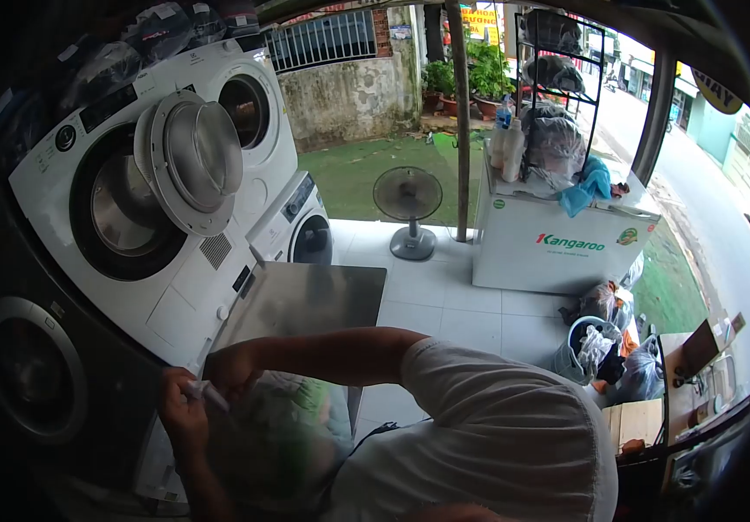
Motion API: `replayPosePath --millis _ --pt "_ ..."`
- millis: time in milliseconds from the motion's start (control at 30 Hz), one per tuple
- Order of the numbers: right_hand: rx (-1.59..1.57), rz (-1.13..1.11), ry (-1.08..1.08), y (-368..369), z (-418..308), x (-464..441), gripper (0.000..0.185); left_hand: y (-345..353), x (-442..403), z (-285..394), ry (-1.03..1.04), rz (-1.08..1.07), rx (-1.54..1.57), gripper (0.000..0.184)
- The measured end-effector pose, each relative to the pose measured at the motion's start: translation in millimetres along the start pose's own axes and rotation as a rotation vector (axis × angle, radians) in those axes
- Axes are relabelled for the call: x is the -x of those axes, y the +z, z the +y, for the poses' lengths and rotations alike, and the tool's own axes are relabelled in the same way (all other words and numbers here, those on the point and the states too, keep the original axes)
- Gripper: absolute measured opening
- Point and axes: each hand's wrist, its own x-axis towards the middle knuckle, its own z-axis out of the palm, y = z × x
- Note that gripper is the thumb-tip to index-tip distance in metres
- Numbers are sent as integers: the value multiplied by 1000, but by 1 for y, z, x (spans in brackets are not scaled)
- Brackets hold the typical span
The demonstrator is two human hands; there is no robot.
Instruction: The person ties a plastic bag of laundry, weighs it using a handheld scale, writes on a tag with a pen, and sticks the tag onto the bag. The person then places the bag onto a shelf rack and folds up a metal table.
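Observation:
At the lower left, my left hand (185, 413) is closed around a pale, lilac-white twisted piece (210, 394), which looks like the gathered end of a bag or cloth. My right hand (234, 372) comes in from the right with its arm bent and meets the same piece. Its fingers are curled and partly in shadow. Just below my hands and against my body is a clear plastic bag (292, 426) with green and white items inside. My right forearm hides part of the bag. Beyond it lies a grey metal tabletop (314, 291).
A white front-loading machine (162, 300) has its round door (196, 161) swung open. A dark machine (31, 370) is at the far left. Ahead stand a fan (408, 196) and a white chest freezer (557, 248). A bucket (576, 352) and filled bags (643, 370) sit on the right.

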Motion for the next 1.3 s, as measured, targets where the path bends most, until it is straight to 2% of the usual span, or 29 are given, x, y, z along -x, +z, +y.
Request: replayPosePath --millis 67,100,133,167,200,233,300,333,367,400,433,500,533,567,600,667,700,767,833,867,967,1033,1100,1133,1167,1200,1233,1267,1300 --pt "-48 -4 -88 -3 4 3 11 1 5 -34 -140 150 221 19" --pt "133 -36 -280 -4 5 3 16 4 8 -48 -145 150 222 19" --pt "305 -66 -474 -1 7 2 20 6 10 -53 -261 158 310 18" --pt "373 17 -531 0 11 3 22 7 13 -59 -380 172 394 17" --pt "435 93 -591 5 13 0 25 11 16 -65 -341 199 328 16" --pt "610 185 -845 8 27 -12 27 18 18 -70 -355 266 314 17" --pt "810 442 -666 17 47 -13 23 30 28 -83 -475 338 174 17" --pt "568 493 -499 26 44 -5 21 42 43 -109 -484 366 274 24" --pt "815 545 -621 23 72 -23 20 52 53 -114 -442 392 250 38" --pt "358 493 -459 28 60 -1 16 50 54 -99 -310 304 343 49" --pt "304 536 -418 36 56 5 17 42 51 -79 -404 190 562 57" --pt "403 598 -510 40 56 8 17 32 70 -111 -370 -127 189 40" --pt "384 618 -390 40 58 11 16 22 63 -87 -361 -188 157 31" --pt "232 614 -413 43 57 12 15 21 66 -90 -370 -220 258 28" --pt "303 659 -392 49 59 10 13 18 65 -88 -402 -238 185 26" --pt "236 674 -367 59 66 6 14 13 63 -89 -446 -283 106 22" --pt "247 720 -283 61 64 5 15 13 62 -91 -458 -301 97 21" --pt "191 729 -250 65 67 3 15 14 64 -93 -467 -296 128 19" --pt "133 764 -217 69 67 4 16 15 67 -92 -311 -244 132 15" --pt "45 802 -245 73 65 5 18 17 69 -91 -316 -247 134 15" --pt "-107 829 -247 72 70 1 20 24 77 -79 -187 -188 -34 12" --pt "-172 825 -223 65 71 3 20 34 79 -61 17 -18 -281 13" --pt "-31 774 -82 57 66 7 21 35 78 -55 60 -54 -354 12" --pt "-40 786 -81 55 66 5 21 35 76 -54 116 -58 -363 12" --pt "117 782 -127 54 66 3 22 36 75 -54 173 -62 -370 11" --pt "275 775 -170 52 65 2 24 37 74 -54 180 -73 -362 11" --pt "219 684 -43 49 58 4 25 36 75 -55 162 -90 -373 11" --pt "215 697 -40 47 60 4 25 35 75 -57 144 -106 -385 11" --pt "322 714 -139 47 63 2 25 37 78 -62 120 -90 -346 12"
